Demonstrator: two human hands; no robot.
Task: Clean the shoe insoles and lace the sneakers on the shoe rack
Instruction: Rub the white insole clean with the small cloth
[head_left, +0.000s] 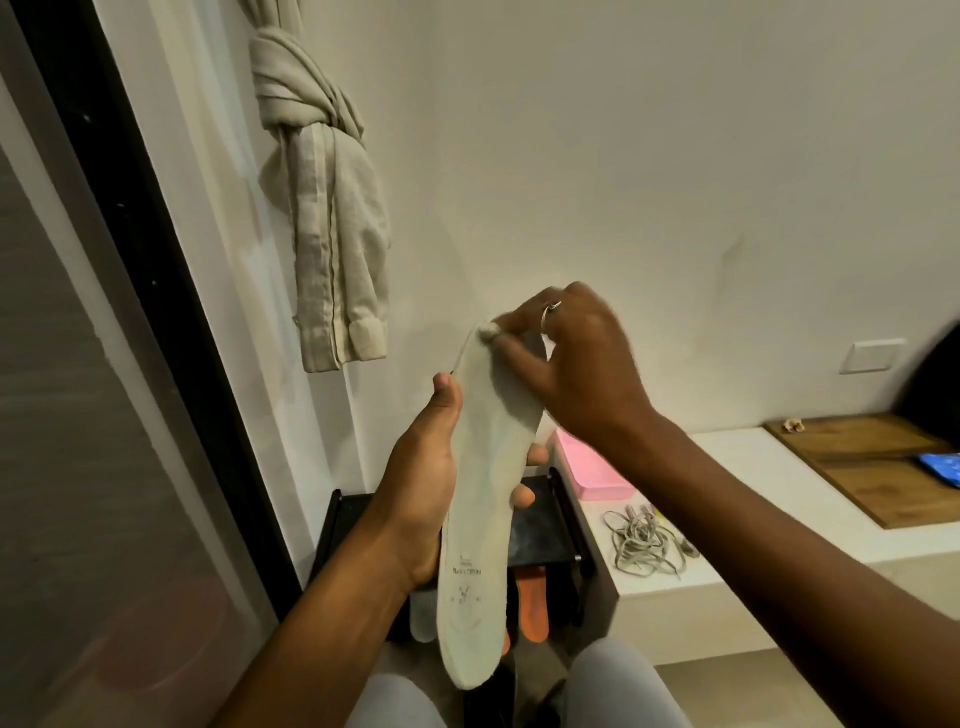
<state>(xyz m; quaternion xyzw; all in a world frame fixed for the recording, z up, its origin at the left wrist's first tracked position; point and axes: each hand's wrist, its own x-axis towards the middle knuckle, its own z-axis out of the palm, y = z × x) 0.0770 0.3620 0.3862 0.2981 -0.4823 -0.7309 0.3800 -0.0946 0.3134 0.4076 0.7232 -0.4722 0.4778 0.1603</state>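
Observation:
My left hand (423, 478) holds a long pale insole (483, 519) upright by its middle, thumb on the left edge and fingertips showing on the right. My right hand (576, 364) pinches a small white wad, perhaps cotton or tissue (487, 331), against the insole's top end. Below the insole stands the black shoe rack (540, 535), with an orange insole (535, 605) and a grey insole (423, 616) on a lower level. A heap of grey laces (647, 540) lies on the white ledge to the right.
A pink box (589, 470) sits on the white ledge (737, 462) beside the rack. Farther right lie a wooden board (872, 462) and a phone (943, 467). A knotted curtain (322, 208) hangs at the upper left by a dark glass door (104, 415). My knees (618, 686) are at the bottom.

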